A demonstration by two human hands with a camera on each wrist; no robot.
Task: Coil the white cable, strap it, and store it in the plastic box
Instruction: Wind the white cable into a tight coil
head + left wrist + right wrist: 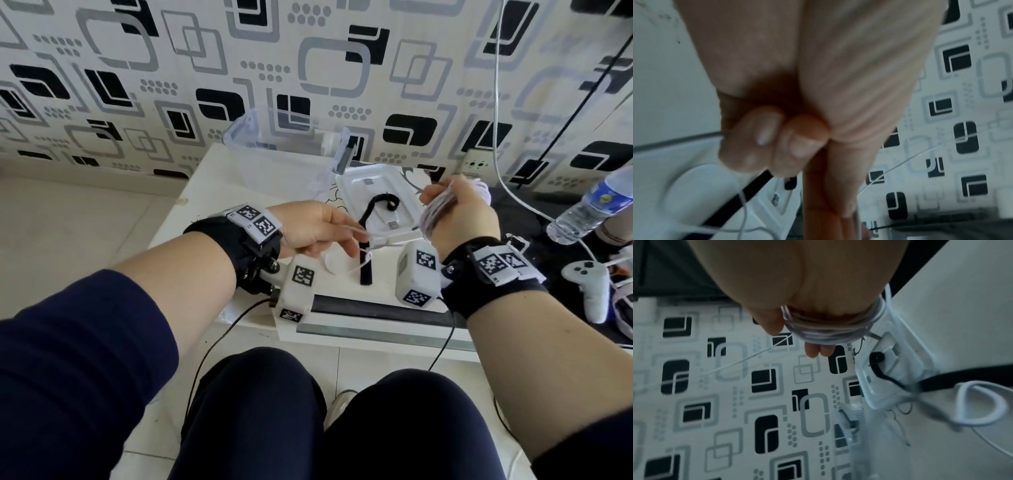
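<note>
The white cable (440,209) is wound in several turns around my right hand (442,195), which grips the coil (828,333) above the right side of the small white table. A loose tail runs left to my left hand (349,240), which pinches it between curled fingers (772,146); one slack loop (337,263) lies on the table below. The black strap (365,263) lies flat between the hands, its curled far end on the white lid (363,181). The clear plastic box (274,161) stands open behind, against the wall.
A water bottle (592,205) and a white game controller (589,284) lie on the dark surface to the right. Another white cord (496,102) hangs down the wall there. The table's front edge (376,329) is just above my knees.
</note>
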